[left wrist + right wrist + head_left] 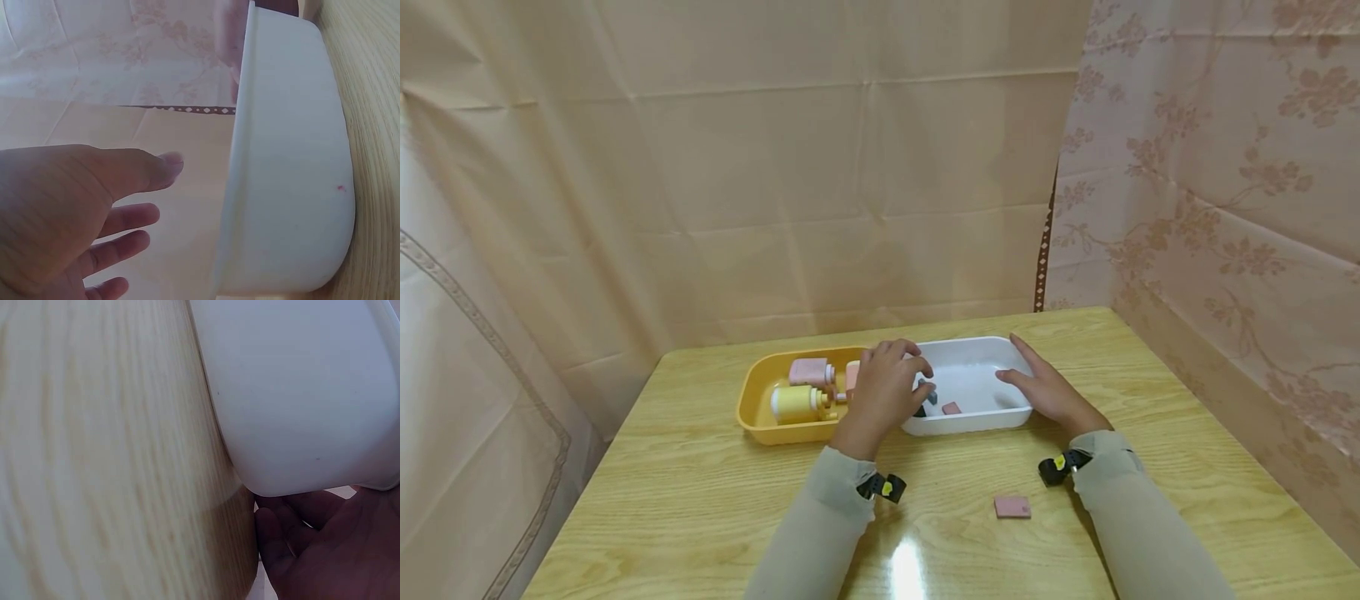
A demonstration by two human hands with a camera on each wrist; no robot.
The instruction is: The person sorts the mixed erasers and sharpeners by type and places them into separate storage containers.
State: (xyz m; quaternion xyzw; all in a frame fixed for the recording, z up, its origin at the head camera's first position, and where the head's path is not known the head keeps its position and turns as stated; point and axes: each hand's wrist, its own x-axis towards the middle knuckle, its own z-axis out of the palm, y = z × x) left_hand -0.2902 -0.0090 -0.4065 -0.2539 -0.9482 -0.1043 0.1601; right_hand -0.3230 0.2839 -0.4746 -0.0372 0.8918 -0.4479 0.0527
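Observation:
My left hand [887, 383] is over the left end of a white tray [977, 426], its fingers loosely bent. In the left wrist view, that hand [81, 219] has nothing between thumb and fingers and stays apart from the tray's wall [294, 150]. My right hand [1060, 396] holds the tray's right end, thumb over the rim and fingers outside. In the right wrist view, those fingers [275, 534] lie along the tray's outer wall [300, 394]. Inside the tray are a small pink block [951, 408], a grey piece [931, 393] and a dark piece [920, 412], partly hidden.
A yellow tray [767, 435] adjoins the white one on the left. It holds a yellow pump-like bottle [793, 403], a pink bottle [808, 371] and a partly covered peach item [852, 377]. A flat pink piece [1012, 507] lies on the wooden table [700, 500] nearer me.

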